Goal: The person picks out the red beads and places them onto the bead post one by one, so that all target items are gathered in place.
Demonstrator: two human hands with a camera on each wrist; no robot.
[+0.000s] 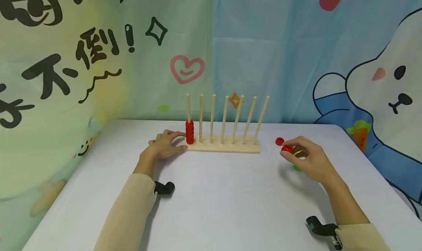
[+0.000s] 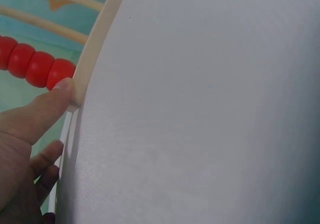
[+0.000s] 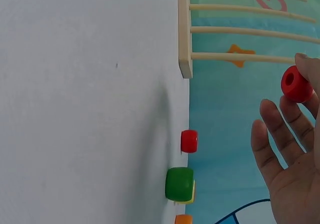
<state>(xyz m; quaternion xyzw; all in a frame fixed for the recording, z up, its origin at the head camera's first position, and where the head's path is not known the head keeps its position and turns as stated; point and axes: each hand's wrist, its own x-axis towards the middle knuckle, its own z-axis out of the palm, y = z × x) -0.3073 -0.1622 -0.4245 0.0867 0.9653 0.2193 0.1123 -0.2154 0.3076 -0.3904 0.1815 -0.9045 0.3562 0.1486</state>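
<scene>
A pale wooden peg stand (image 1: pixel 224 147) has a row of upright pegs, with several red beads (image 1: pixel 189 132) stacked on the leftmost one. My left hand (image 1: pixel 166 145) holds the stand's left end; its thumb (image 2: pixel 55 97) lies on the base beside the lowest bead, and the index fingertip is hidden in the left wrist view. To the right of the stand, my right hand (image 1: pixel 310 159) pinches a red bead (image 3: pixel 297 84) between thumb and fingers, hole visible, above the table. Its other fingers are spread loosely. Another red bead (image 1: pixel 279 141) lies just beyond it.
Near the right hand are a green bead (image 3: pixel 179 184), a partly hidden yellow one (image 3: pixel 192 195) and an orange one (image 3: pixel 183 219). The white table (image 1: pixel 230 199) reaches back to a printed curtain (image 1: pixel 254 53). Black wrist-camera mounts (image 1: pixel 165 188) stick out at both wrists.
</scene>
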